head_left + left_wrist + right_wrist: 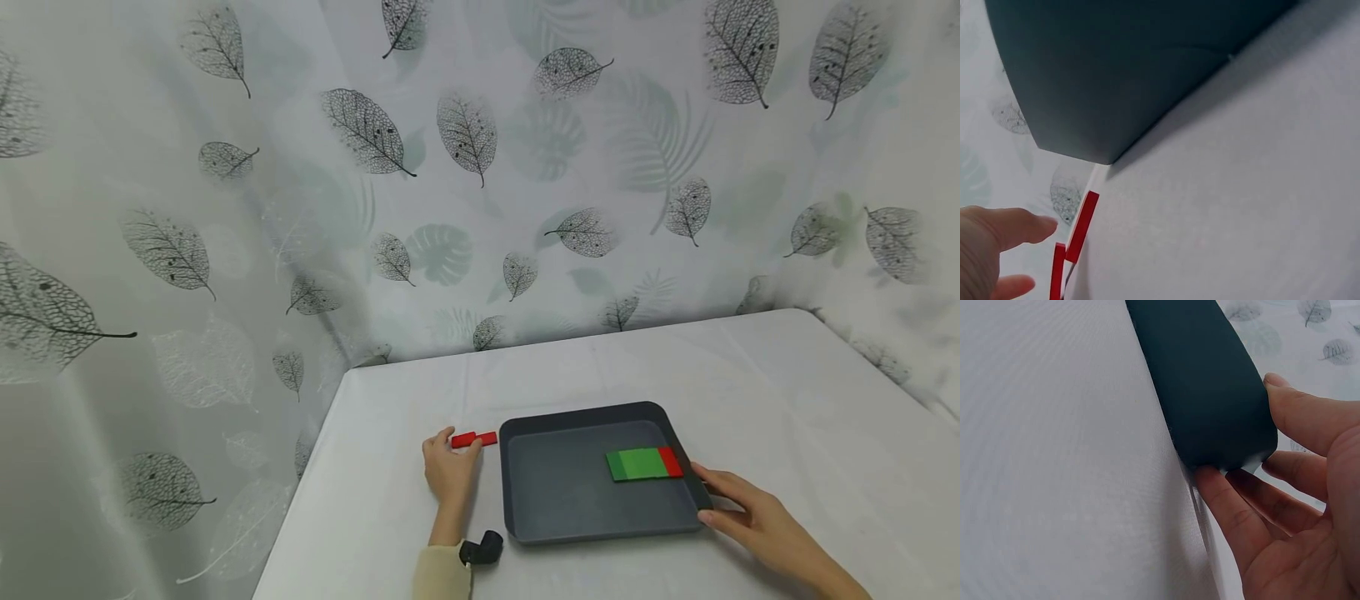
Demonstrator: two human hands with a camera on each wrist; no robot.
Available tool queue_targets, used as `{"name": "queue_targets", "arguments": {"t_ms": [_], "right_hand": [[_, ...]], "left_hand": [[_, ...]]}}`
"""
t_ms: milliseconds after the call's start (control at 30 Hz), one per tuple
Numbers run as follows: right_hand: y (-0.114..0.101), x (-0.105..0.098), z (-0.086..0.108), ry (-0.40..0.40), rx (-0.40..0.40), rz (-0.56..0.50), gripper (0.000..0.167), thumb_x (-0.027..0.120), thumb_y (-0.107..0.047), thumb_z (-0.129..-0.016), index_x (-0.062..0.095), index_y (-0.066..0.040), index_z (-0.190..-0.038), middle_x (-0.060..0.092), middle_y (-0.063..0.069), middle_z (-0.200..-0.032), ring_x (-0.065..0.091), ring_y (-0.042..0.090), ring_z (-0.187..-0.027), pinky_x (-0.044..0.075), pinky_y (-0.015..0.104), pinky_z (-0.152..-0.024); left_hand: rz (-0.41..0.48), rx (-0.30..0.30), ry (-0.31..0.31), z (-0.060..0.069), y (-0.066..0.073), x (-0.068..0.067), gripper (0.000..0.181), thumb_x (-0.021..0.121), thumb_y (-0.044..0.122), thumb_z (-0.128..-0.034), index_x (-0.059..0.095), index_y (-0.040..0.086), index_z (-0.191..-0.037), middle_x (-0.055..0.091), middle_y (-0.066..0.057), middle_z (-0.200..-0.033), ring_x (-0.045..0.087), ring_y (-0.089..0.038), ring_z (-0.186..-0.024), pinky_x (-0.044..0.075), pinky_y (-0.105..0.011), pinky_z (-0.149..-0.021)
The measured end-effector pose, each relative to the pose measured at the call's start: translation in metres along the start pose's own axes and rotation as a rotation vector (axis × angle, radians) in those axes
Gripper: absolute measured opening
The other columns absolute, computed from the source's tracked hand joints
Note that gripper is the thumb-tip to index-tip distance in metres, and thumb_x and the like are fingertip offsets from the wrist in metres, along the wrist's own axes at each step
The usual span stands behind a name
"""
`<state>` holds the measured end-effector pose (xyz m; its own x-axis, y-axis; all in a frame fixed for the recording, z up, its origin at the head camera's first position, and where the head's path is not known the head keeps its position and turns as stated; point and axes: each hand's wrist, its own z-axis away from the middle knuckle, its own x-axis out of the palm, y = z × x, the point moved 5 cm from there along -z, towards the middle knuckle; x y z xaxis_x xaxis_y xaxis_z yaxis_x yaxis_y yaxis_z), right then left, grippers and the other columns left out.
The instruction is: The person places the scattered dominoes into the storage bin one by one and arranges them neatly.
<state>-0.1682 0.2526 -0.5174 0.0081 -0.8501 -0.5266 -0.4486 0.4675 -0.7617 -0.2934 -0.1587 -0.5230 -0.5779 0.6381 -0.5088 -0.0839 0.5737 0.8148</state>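
In the head view, two small flat red pieces [486,438] lie end to end on the table, left of a dark grey tray [577,417]. My left hand [448,469] is over them with thumb and finger spread apart. The left wrist view shows a gap between its fingertips [1044,229] and the red pieces [1082,228]. At the tray's near right corner, my right hand [757,517] grips the outside, thumb and fingers on the wall [1210,381]. Inside the tray, a row of green pieces [641,463] ends in a red piece [671,462] at the right.
The tray sits on a table with a white cloth [420,392]. Leaf-printed curtains [510,167] hang behind the table and along its sides. A black wrist camera [483,548] is strapped above my left hand, at the beige sleeve [441,575].
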Motion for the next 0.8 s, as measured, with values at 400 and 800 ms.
{"name": "queue_targets", "arguments": {"t_ms": [400,800], "right_hand": [[-0.0057,-0.0006,-0.0009,0.011,-0.008,0.001,0.058,0.069,-0.002,-0.087,0.047,0.004,-0.140,0.047,-0.028,-0.132,0.046,-0.018,-0.115,0.053,0.013,-0.076],[-0.0015,0.0007,0.0003,0.004,-0.024,-0.016,0.059,0.069,0.001,-0.086,0.046,0.005,-0.141,0.045,-0.030,-0.133,0.044,-0.019,-0.117,0.052,0.011,-0.076]], "left_hand": [[-0.093,0.006,-0.105,-0.0042,0.0007,-0.0005,0.041,0.082,0.019,-0.0728,0.071,-0.001,-0.108,0.061,-0.015,-0.097,0.059,-0.030,-0.086,0.049,-0.045,-0.075],[-0.135,0.012,-0.151,-0.0031,-0.0039,0.0003,0.038,0.081,0.016,-0.0714,0.072,0.001,-0.105,0.057,-0.012,-0.090,0.054,-0.024,-0.079,0.046,-0.040,-0.069]]}}
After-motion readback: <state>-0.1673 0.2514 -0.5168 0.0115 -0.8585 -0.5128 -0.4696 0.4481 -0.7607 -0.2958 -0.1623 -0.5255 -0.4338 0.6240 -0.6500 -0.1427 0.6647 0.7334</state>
